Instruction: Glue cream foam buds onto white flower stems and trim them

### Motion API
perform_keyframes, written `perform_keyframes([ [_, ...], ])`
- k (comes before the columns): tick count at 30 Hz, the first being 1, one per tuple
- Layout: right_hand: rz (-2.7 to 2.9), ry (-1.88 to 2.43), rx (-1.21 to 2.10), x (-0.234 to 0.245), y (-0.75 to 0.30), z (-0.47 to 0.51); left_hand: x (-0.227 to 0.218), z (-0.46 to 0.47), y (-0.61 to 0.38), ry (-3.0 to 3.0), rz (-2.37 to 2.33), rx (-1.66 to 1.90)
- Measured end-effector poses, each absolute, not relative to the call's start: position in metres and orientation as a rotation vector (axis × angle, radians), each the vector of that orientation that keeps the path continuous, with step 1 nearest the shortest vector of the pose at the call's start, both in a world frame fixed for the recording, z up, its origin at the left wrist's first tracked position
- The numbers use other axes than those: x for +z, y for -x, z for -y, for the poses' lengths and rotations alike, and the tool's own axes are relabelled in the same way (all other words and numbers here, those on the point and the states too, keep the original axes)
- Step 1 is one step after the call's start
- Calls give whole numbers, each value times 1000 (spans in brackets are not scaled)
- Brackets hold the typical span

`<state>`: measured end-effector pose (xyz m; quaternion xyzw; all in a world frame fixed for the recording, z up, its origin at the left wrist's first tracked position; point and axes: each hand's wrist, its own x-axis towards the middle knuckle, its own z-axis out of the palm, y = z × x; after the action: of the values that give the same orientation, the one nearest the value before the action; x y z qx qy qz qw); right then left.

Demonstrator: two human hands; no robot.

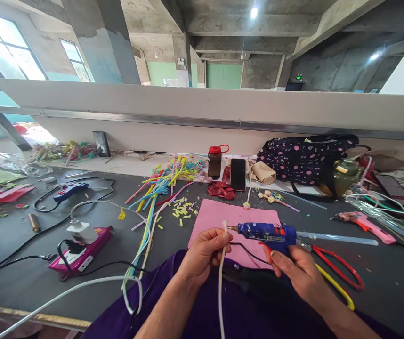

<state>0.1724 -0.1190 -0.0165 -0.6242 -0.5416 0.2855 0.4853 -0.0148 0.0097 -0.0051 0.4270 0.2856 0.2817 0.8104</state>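
Note:
My left hand [207, 249] pinches a cream-coloured cord [220, 296] near its top end, and the rest of the cord hangs down toward my lap. In my right hand [295, 268] is a blue hot glue gun [265, 233], held level, with a clear glue stick [339, 238] poking out of its back. The gun's nozzle meets or nearly meets the small pale tip of the cord; which of the two I cannot tell. Beneath both hands lies a pink sheet [212, 214]. Red-and-yellow-handled scissors or pliers [343, 268] lie beside my right hand, partly hidden.
Bundled coloured cords [166, 181] and small yellow-green cut pieces [184, 207] lie behind my left hand. A magenta power strip [82, 252] with trailing cables sits left. Further back stand a red-capped bottle [215, 162], a phone [238, 174] and a patterned bag [301, 160]. A pink glue gun [364, 223] rests right.

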Motion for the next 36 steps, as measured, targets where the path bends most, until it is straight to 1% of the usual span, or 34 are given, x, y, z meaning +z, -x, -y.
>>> perform_keyframes([
  [8, 1270, 1473, 618, -13, -172, 117, -5, -9, 15, -911, -623, 590],
  [15, 1280, 1514, 650, -15, -172, 117, -6, -9, 15, -933, -615, 580],
  [26, 1304, 1445, 657, -17, -175, 115, -7, -10, 15, -898, -604, 586],
  [36, 1293, 1522, 684, -19, -175, 119, -6, -11, 15, -926, -614, 605],
])
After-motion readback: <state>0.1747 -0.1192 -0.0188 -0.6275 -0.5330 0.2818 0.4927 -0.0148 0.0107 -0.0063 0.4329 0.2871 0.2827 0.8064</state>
